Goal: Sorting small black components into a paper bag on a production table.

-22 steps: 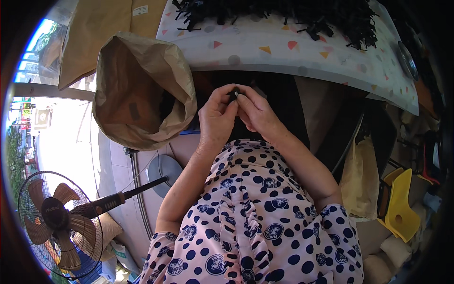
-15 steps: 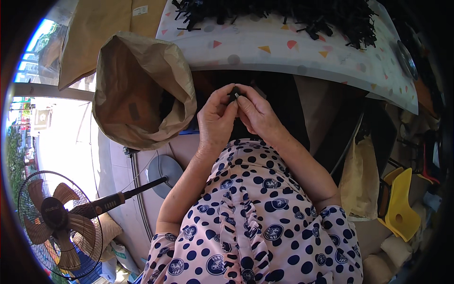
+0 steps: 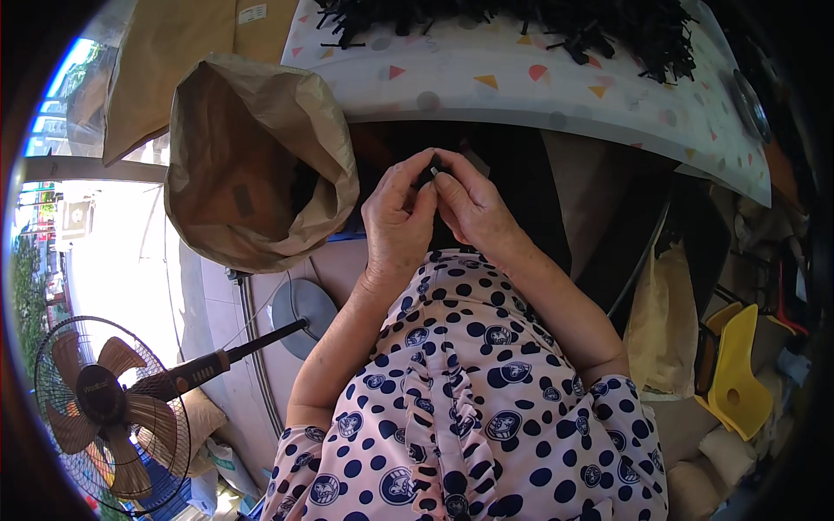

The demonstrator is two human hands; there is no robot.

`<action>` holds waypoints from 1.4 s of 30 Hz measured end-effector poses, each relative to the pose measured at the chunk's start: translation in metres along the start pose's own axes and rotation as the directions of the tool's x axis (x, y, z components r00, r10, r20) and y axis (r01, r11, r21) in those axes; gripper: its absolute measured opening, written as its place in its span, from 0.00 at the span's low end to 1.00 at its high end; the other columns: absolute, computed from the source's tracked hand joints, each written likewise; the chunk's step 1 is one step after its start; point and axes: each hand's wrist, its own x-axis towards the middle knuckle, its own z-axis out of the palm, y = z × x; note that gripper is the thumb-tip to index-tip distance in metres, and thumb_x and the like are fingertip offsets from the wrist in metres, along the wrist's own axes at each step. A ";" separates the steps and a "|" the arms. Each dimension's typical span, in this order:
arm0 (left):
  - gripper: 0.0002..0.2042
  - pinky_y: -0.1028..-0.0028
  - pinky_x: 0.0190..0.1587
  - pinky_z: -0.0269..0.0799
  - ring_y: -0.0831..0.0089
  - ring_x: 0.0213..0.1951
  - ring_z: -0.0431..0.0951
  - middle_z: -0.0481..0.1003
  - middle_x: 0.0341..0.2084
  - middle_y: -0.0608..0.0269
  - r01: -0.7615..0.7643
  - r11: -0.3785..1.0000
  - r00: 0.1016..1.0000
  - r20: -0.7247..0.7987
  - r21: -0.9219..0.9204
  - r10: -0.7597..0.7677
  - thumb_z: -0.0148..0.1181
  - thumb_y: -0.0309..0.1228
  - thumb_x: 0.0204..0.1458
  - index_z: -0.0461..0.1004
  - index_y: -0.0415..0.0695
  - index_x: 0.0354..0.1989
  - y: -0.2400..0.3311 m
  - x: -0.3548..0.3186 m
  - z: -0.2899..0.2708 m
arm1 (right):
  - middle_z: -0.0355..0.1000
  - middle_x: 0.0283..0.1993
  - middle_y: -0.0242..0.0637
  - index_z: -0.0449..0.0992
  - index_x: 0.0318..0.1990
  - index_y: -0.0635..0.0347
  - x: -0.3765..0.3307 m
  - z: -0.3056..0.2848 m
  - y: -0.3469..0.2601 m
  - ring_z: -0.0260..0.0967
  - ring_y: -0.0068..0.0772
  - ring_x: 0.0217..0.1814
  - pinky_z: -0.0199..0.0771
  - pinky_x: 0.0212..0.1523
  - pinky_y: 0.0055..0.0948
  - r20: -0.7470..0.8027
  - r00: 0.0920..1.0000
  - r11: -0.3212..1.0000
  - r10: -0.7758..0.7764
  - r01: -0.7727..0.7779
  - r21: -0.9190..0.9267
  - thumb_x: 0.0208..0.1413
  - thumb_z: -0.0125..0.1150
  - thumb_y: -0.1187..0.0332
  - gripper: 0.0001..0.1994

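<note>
My left hand point(image 3: 395, 213) and my right hand point(image 3: 473, 204) meet in front of my body, just short of the table's near edge. Between their fingertips they pinch a small black piece point(image 3: 426, 177), with a tiny pale spot by the right thumb. It is mostly covered by the fingers, and its kind is too small to tell. On the table point(image 3: 469, 104), under a white cover with coloured triangles and dots, lies a heap of thin black pieces point(image 3: 599, 35). Left of my hands an open brown paper sack point(image 3: 208, 165) stands, with something dark inside.
A standing fan point(image 3: 104, 395) is at lower left, its pole and round base point(image 3: 304, 317) beside my left forearm. A round shiny dish point(image 3: 749, 106) sits at the table's right end. Right of me are a paper bag point(image 3: 662, 330) and a yellow plastic chair point(image 3: 740, 382).
Both hands keep their pinch on the small black piece, with only a slight shift of the fingers. The whole view has moved a little.
</note>
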 end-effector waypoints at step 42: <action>0.23 0.83 0.31 0.71 0.80 0.31 0.77 0.74 0.38 0.61 0.135 0.967 0.893 0.395 0.218 -0.214 0.50 0.17 0.53 0.60 0.43 0.59 0.023 -0.003 -0.021 | 0.63 0.20 0.23 0.70 0.32 0.57 0.016 -0.030 0.022 0.53 0.09 0.14 0.50 0.13 0.11 0.194 0.981 0.993 0.020 -0.043 0.114 0.57 0.60 0.67 0.06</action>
